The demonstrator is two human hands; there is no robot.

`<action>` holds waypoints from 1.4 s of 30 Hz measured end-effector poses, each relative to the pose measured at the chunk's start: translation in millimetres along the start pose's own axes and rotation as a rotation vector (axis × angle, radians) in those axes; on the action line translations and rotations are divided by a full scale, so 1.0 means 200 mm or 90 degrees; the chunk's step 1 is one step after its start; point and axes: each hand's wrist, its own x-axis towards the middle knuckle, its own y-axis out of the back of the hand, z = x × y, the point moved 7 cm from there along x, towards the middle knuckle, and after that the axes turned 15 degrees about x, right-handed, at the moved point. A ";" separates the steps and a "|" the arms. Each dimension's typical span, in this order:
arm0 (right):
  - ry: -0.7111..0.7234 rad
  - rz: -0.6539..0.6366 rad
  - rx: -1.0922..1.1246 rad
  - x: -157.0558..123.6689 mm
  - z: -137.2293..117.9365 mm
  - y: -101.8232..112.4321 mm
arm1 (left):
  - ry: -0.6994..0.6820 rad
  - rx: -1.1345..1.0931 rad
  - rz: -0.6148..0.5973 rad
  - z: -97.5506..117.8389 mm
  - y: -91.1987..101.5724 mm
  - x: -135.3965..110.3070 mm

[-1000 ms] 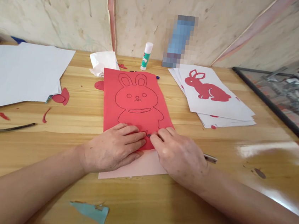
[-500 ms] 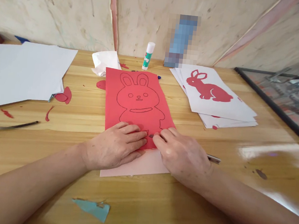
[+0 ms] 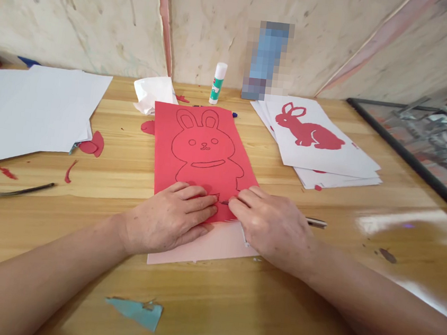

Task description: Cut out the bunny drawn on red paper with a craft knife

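A red sheet of paper point(image 3: 203, 165) with a rabbit outlined in dark lines lies in front of me, on top of a pale pink sheet point(image 3: 199, 250). My left hand point(image 3: 174, 215) rests flat on its lower left part, fingers stretched out together. Closed around a slim craft knife point(image 3: 316, 222), my right hand point(image 3: 271, 223) presses on the lower right part. The knife's metal end sticks out behind the hand, and its dark tip meets the paper between both hands. A small cut shows by my left fingertips; the hands cover the lower part of the drawing.
A glue stick point(image 3: 218, 84) stands behind the paper beside crumpled white paper point(image 3: 153, 95). White sheets point(image 3: 33, 110) are stacked at left; a red rabbit cutout point(image 3: 311, 131) tops the right stack. Red scraps point(image 3: 92, 144), a blue-green scrap point(image 3: 138, 312) and a black-framed pane point(image 3: 408, 155) lie around.
The whole view has shifted slightly, so things sit a little further left. My right hand has turned a little with the knife; my left hand stays flat on the paper.
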 end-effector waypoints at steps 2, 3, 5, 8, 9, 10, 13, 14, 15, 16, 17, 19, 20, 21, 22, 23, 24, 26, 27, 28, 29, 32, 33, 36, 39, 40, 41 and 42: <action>0.001 -0.002 0.002 0.00 0.00 0.00 | 0.000 0.000 0.000 0.00 0.00 0.00; 0.000 -0.004 0.005 0.00 0.01 0.00 | 0.000 0.001 -0.001 0.00 0.00 0.00; -0.003 -0.006 0.013 -0.01 0.01 -0.01 | -0.002 0.005 0.000 0.00 0.00 0.00; -0.009 -0.011 0.029 -0.01 0.03 -0.01 | -0.006 0.010 -0.004 0.00 0.00 0.00; -0.011 -0.010 0.036 -0.01 0.04 0.00 | -0.008 0.010 -0.006 0.00 0.00 0.00; -0.012 -0.011 0.044 -0.01 0.04 0.00 | -0.009 0.010 -0.007 0.00 0.00 0.00; -0.020 -0.015 0.058 -0.02 0.05 0.01 | -0.014 0.012 -0.005 0.00 0.00 0.00; -0.024 -0.017 0.059 -0.02 0.06 0.01 | -0.014 0.015 -0.005 0.00 0.00 0.00; -0.027 -0.020 0.059 -0.02 0.06 0.01 | -0.013 0.018 -0.005 0.00 0.00 0.00; -0.031 -0.021 0.059 -0.02 0.06 0.01 | -0.011 0.021 -0.007 0.00 0.00 0.00; -0.033 -0.022 0.058 -0.02 0.06 0.00 | -0.009 0.024 -0.012 0.00 -0.01 0.00; -0.033 -0.024 0.058 -0.02 0.06 0.00 | -0.008 0.032 -0.025 0.01 -0.02 0.00; -0.030 -0.024 0.056 -0.02 0.06 0.00 | -0.010 0.035 -0.033 0.01 -0.02 0.00; -0.027 -0.024 0.054 -0.02 0.06 0.00 | -0.013 0.037 -0.043 0.01 -0.03 0.00; -0.025 -0.023 0.051 -0.02 0.06 0.00 | -0.017 0.038 -0.053 0.01 -0.03 0.00; -0.023 -0.023 0.048 -0.02 0.06 0.00 | -0.021 0.038 -0.063 0.02 -0.04 0.00; -0.023 -0.023 0.045 -0.02 0.06 0.00 | -0.025 0.037 -0.071 0.02 -0.04 0.00; -0.024 -0.023 0.044 -0.01 0.07 0.00 | -0.031 0.033 -0.082 0.02 -0.05 0.00; -0.024 -0.024 0.045 -0.01 0.07 0.00 | -0.032 0.032 -0.084 0.02 -0.05 0.00; -0.021 -0.025 0.047 -0.01 0.08 0.00 | -0.031 0.030 -0.085 0.01 -0.05 0.00; -0.018 -0.027 0.048 -0.01 0.08 0.00 | -0.029 0.027 -0.087 0.01 -0.05 0.00; -0.008 -0.035 0.052 0.00 0.08 0.00 | -0.026 0.017 -0.099 0.01 -0.06 0.00; -0.006 -0.037 0.053 0.00 0.08 0.00 | -0.025 0.013 -0.102 0.01 -0.06 0.00; -0.002 -0.041 0.054 0.00 0.09 0.00 | -0.020 0.006 -0.100 0.00 -0.06 0.00; -0.002 -0.041 0.053 0.00 0.10 0.01 | -0.019 0.004 -0.098 0.00 -0.06 0.00; -0.002 -0.044 0.053 0.00 0.10 0.02 | -0.021 0.004 -0.099 0.00 -0.06 0.00; -0.003 -0.048 0.054 0.00 0.10 0.02 | -0.023 0.006 -0.099 0.01 -0.06 0.00; -0.003 -0.054 0.054 0.00 0.10 0.02 | -0.025 0.009 -0.098 0.01 -0.06 0.00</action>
